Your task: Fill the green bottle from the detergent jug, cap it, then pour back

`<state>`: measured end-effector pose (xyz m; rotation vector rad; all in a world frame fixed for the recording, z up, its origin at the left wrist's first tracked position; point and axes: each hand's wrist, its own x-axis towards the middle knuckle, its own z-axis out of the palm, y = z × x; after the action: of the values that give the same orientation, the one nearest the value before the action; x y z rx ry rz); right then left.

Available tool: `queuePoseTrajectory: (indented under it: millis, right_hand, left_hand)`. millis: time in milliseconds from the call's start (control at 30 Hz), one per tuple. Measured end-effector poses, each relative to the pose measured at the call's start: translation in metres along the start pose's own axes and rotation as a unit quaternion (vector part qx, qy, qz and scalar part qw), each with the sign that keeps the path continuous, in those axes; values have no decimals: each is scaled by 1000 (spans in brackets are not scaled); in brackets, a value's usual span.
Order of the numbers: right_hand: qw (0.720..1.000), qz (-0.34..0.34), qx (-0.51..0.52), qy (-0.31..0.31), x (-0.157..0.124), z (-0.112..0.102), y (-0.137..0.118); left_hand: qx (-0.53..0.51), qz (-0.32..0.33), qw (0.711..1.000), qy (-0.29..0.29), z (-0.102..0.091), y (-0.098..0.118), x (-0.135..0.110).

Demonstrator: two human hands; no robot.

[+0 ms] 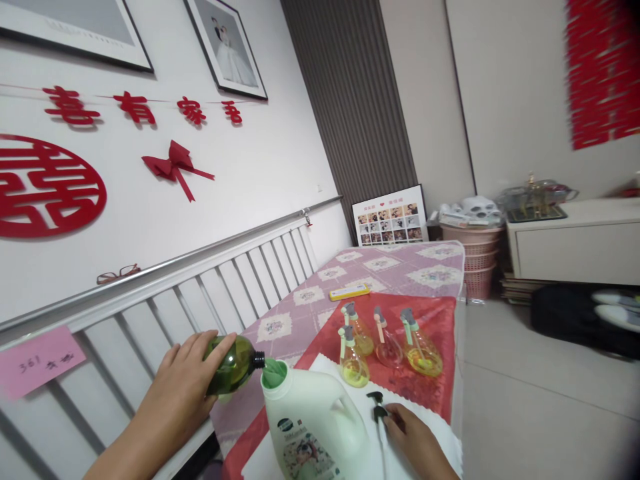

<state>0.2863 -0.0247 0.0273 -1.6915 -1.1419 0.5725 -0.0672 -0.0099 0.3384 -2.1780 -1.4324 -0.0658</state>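
Observation:
My left hand (167,400) is wrapped round a dark green bottle (230,367), tipped on its side with its black neck pointing right. The neck lies at the mouth of a large pale green detergent jug (320,407). Something green like a funnel (273,375) shows in that mouth; whether liquid flows is not clear. Right of the jug, my right hand (417,437) pinches a black pump head (379,405) with a pale tube hanging down. Several clear spray bottles (423,359) stand behind, some with yellow liquid, one pinkish against the red cloth.
A white sheet (430,417) and a red cloth (435,320) cover part of the purple patterned table (345,263). A yellow-edged box (349,291) lies farther back. White railings (230,287) run along the left; pink baskets (477,267) and a cabinet (575,247) stand at the back right.

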Motion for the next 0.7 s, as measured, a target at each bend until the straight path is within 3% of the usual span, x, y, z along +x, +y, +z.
queuePoseTrajectory:
  millis: [167,700]
  right_hand:
    - [1000,-3,1,8,0,1,2]
    - [1000,1,-1,-2,1,2,3]
  left_hand:
    - [13,-1,1000,-17,-6,3,0]
    - [35,10,999,8,-7,3,0]
